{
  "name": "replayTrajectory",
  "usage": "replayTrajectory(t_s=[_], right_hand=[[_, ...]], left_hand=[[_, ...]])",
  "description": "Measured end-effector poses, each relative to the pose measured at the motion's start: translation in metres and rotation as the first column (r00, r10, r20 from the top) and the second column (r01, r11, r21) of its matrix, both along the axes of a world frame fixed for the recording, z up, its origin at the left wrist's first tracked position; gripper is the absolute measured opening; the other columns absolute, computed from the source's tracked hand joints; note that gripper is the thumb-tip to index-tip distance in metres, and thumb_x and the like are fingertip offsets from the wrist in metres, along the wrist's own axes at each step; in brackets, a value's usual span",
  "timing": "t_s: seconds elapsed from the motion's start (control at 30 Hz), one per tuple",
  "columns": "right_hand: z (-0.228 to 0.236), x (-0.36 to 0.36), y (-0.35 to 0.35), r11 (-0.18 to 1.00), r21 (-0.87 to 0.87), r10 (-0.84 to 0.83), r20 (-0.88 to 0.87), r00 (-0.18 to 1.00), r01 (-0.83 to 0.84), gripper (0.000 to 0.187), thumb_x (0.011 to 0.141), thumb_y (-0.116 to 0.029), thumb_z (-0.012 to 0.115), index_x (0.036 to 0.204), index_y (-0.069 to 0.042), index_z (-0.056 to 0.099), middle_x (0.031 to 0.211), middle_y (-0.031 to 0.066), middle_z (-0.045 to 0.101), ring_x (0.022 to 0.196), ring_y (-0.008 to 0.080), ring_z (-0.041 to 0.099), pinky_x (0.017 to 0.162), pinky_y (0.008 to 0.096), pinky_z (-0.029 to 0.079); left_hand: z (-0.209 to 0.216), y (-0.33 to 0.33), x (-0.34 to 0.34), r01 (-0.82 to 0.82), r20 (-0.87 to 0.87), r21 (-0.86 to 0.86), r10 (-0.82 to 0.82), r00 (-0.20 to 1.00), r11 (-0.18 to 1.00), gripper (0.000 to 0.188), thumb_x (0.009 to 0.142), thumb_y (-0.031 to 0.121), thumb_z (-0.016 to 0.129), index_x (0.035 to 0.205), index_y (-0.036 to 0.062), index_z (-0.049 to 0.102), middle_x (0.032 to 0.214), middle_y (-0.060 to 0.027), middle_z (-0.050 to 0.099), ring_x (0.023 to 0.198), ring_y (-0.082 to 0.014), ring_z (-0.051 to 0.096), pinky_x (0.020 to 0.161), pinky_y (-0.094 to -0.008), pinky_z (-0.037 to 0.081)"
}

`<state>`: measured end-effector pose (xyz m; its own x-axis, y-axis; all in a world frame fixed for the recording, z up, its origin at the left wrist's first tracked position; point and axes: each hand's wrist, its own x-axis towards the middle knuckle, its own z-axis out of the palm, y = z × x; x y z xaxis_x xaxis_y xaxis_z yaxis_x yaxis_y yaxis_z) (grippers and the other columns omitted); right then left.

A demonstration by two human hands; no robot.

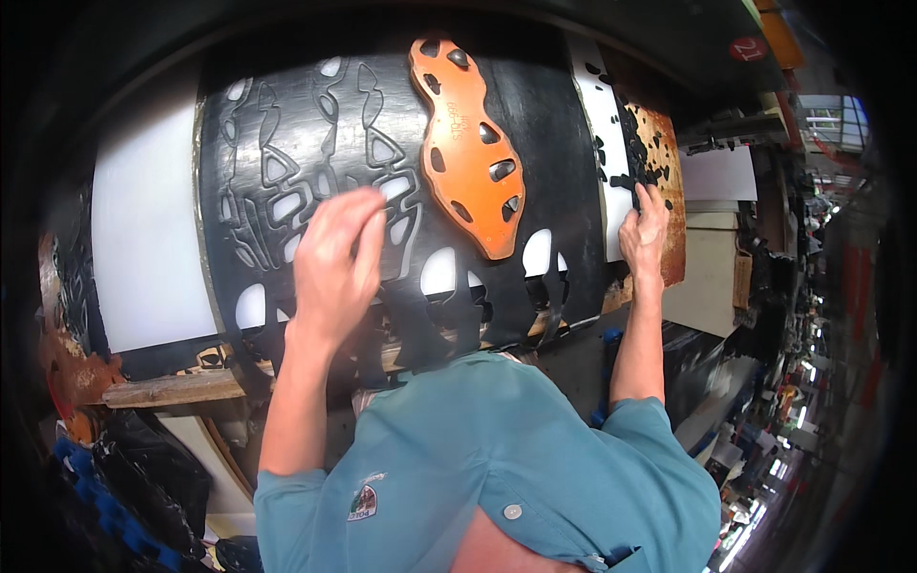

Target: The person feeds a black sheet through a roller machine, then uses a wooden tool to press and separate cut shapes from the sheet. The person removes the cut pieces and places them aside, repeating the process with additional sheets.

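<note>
Left of centre, the left hand (334,263) is raised over a black sheet (535,143), its fingers curled and pinched together around something thin; a pale sliver shows at the fingertips, but what it is cannot be told. At right of centre, the right hand (645,234) lies on the sheet's right edge, fingers bent and pressing down; whether it grips anything cannot be told.

The sheet fills the upper middle of the frame, draped over a white board (143,239) that shows through its holes. It looks like thin rubber: matte, limp, light, likely grippy rather than slippery. Sole-shaped outlines and teardrop cut-outs leave narrow webs (these would probably stretch or tear if tugged), so the solid band at the right edge looks the safer place to hold.

On the sheet, upper centre, lies an orange template (468,158), sole-shaped, smooth, apparently rigid, pierced with dark oval openings.

Black scraps (635,143) are scattered at upper right on a worn brown surface. A teal shirt (497,458) fills the bottom centre.
</note>
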<state>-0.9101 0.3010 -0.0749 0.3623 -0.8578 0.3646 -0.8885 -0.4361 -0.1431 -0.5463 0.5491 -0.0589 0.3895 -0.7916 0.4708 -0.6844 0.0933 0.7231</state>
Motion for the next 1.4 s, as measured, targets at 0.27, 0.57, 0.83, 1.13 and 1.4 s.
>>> replayTrajectory(t_s=[0.27,0.57,0.83,1.13,1.4], right_hand=[[-0.007,0.164,0.080,0.840,0.225,0.429,0.284,0.858,-0.494,0.106,0.080,-0.048,0.089,0.157,0.008,0.043,0.161,0.0360,0.037,0.145,0.0499,0.043,0.121,0.0552,0.040],[0.018,0.159,0.047,0.746,0.424,0.313,0.457,0.833,-0.513,0.105,0.060,-0.041,0.094,0.150,0.001,0.062,0.158,0.0319,0.046,0.144,0.0428,0.049,0.121,0.0476,0.042],[0.021,0.140,0.022,0.488,0.469,0.065,0.822,0.566,-0.737,0.102,0.067,-0.027,0.095,0.155,0.006,0.053,0.153,0.0196,0.057,0.139,0.0284,0.057,0.119,0.0389,0.043],[0.023,0.094,0.007,0.396,0.293,-0.231,0.949,0.214,-0.870,0.101,0.071,-0.014,0.089,0.159,0.008,0.046,0.148,0.0204,0.062,0.134,0.0258,0.061,0.116,0.0377,0.045],[0.034,0.021,-0.008,0.672,0.296,-0.231,0.955,0.188,-0.678,0.105,0.070,-0.028,0.088,0.157,0.012,0.045,0.147,0.0205,0.060,0.133,0.0251,0.061,0.118,0.0357,0.043]], left_hand=[[-0.043,-0.070,-0.005,-0.111,0.449,0.187,0.016,0.893,0.976,0.041,0.100,0.009,0.067,0.138,-0.0056,0.065,0.151,-0.0240,0.061,0.148,-0.0450,0.050,0.124,-0.0576,0.038],[-0.047,-0.069,-0.001,-0.104,0.416,0.165,0.027,0.909,0.981,0.041,0.099,0.010,0.068,0.137,-0.0054,0.067,0.150,-0.0213,0.063,0.146,-0.0438,0.051,0.124,-0.0559,0.038],[-0.019,-0.070,-0.048,-0.018,0.307,0.074,-0.005,0.952,0.997,0.066,0.095,0.029,0.080,0.150,-0.0015,0.058,0.162,-0.0245,0.050,0.153,-0.0489,0.041,0.127,-0.0601,0.031],[-0.042,-0.065,-0.057,0.008,0.420,0.362,-0.171,0.891,0.932,0.071,0.095,0.031,0.080,0.155,0.0040,0.055,0.167,-0.0212,0.045,0.157,-0.0418,0.039,0.129,-0.0551,0.031],[-0.020,-0.074,-0.061,-0.013,0.411,0.353,-0.143,0.901,0.936,0.067,0.094,0.025,0.081,0.152,0.0019,0.056,0.160,-0.0228,0.054,0.153,-0.0437,0.045,0.127,-0.0572,0.032]])
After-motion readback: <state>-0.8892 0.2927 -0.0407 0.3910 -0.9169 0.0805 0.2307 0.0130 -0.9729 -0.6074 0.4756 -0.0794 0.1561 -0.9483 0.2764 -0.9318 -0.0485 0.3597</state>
